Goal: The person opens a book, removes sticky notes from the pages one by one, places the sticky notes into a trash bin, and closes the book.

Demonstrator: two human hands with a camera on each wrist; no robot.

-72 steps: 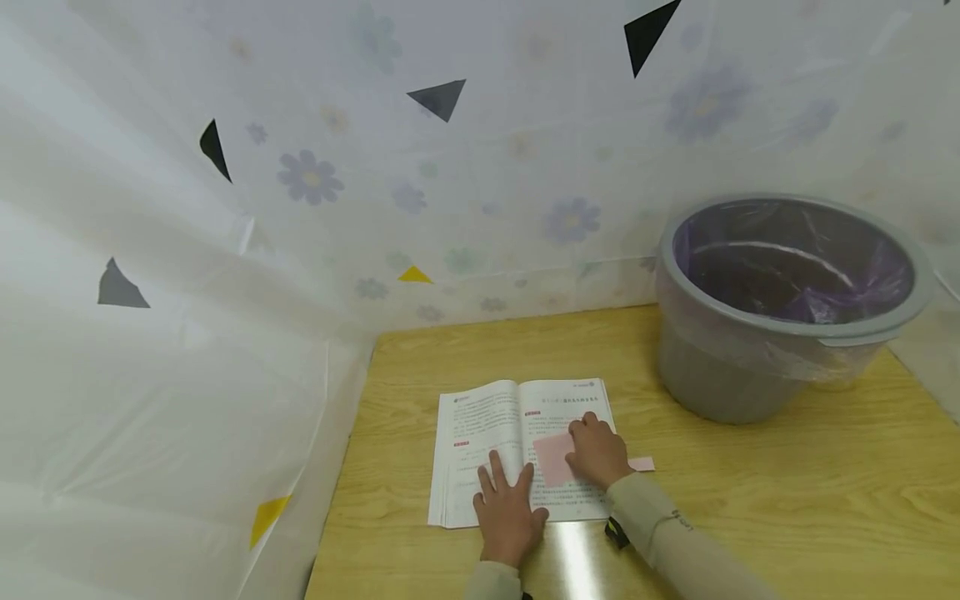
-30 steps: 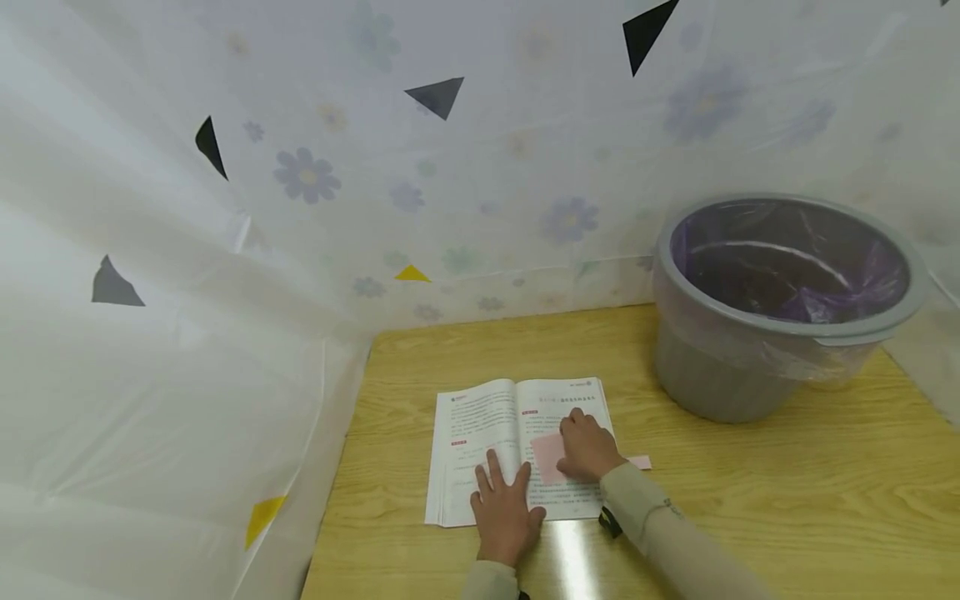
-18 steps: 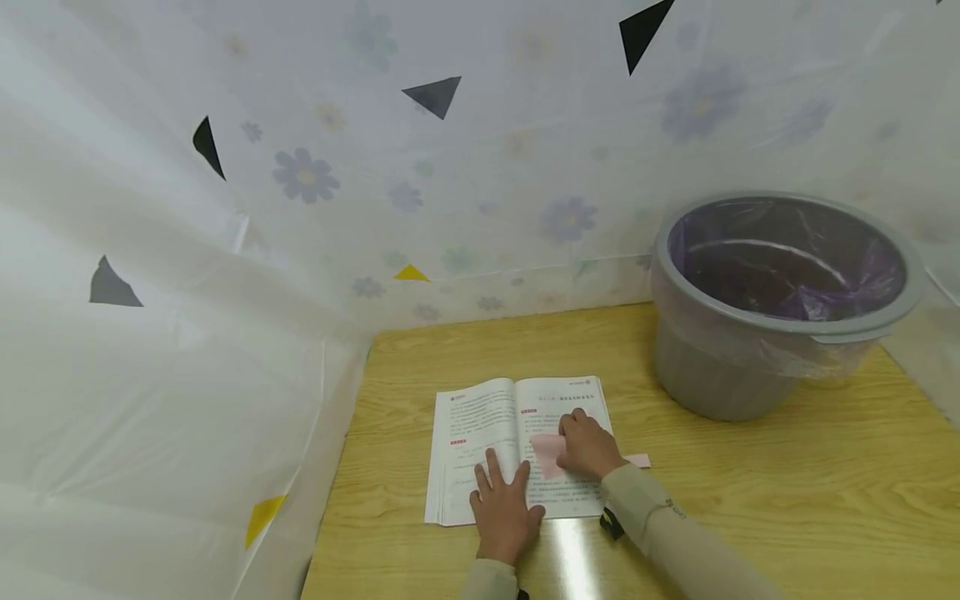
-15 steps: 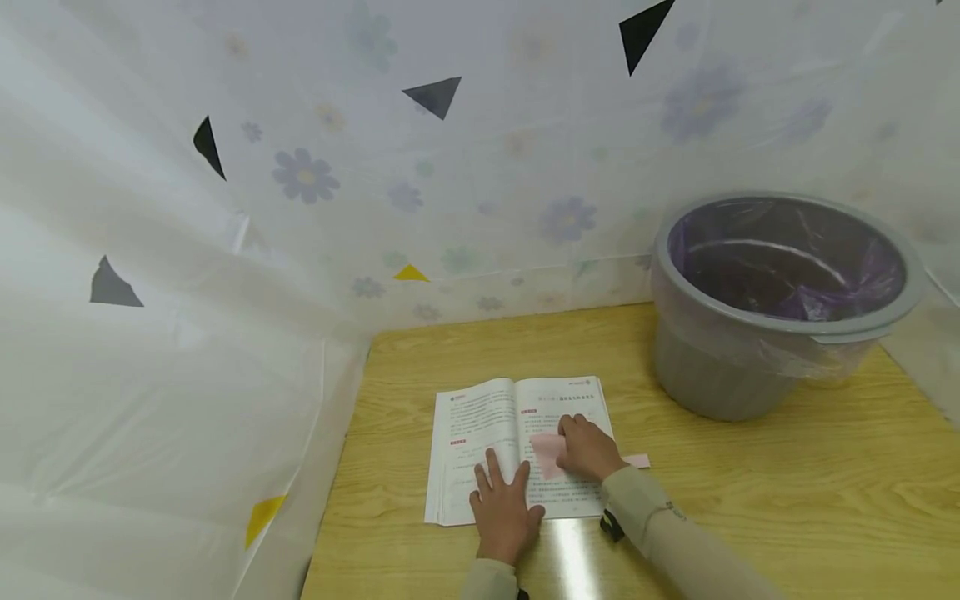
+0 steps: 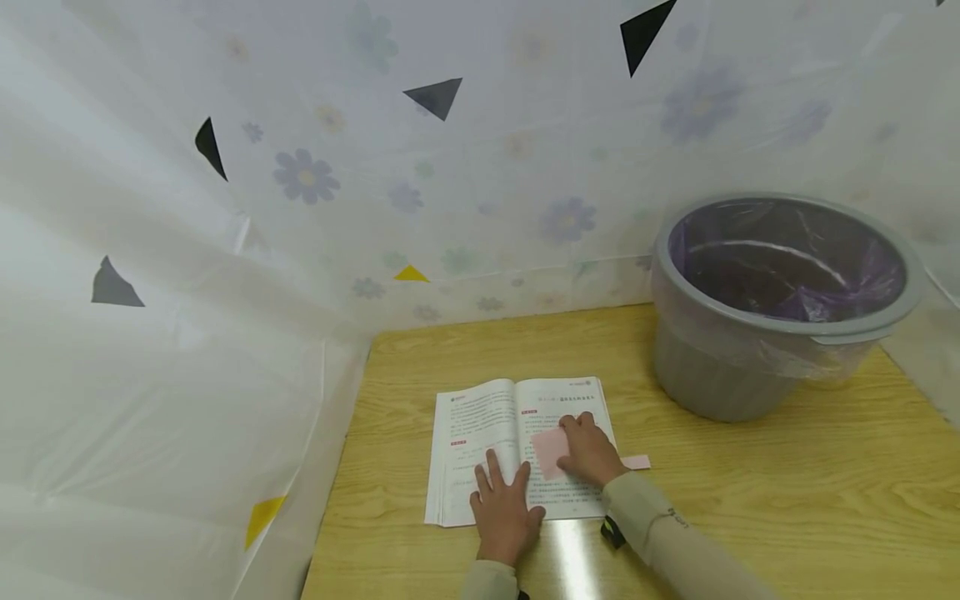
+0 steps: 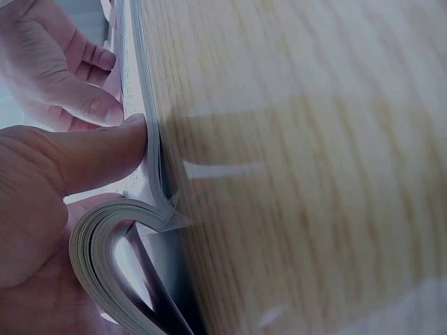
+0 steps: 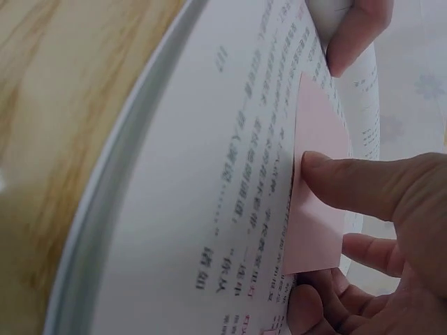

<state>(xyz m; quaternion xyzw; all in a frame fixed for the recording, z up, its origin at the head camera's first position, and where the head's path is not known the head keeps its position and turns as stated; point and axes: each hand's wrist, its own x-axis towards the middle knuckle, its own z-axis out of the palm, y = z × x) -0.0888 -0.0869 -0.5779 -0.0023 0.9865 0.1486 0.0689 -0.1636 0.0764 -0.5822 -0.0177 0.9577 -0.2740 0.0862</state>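
Observation:
An open book [image 5: 483, 412] with printed pages lies on the table. My left hand [image 5: 504, 517] rests on its lower middle with fingers spread. Its thumb [image 6: 105, 157] presses at the page edge in the left wrist view. Over the right page, my right hand [image 5: 588, 450] holds a pink sticky note [image 5: 550, 452]. In the right wrist view the thumb [image 7: 356, 183] lies on top of the note, and curled fingers [image 7: 311, 307] sit at its near edge, partly behind it. Beyond the book's right edge sticks out a pink strip [image 5: 637, 462]; its other end is hidden.
A grey tub [image 5: 720, 383] lined with thin purple plastic stands on the wooden table [image 5: 750, 517], right of the book. Pale sheeting with flowers and triangles [image 5: 480, 192] rises behind the table and on the left.
My right hand has shifted slightly left since the oldest frame. About half a second ago the sticky note looked bent; it looks flatter now. My left hand has stayed in place.

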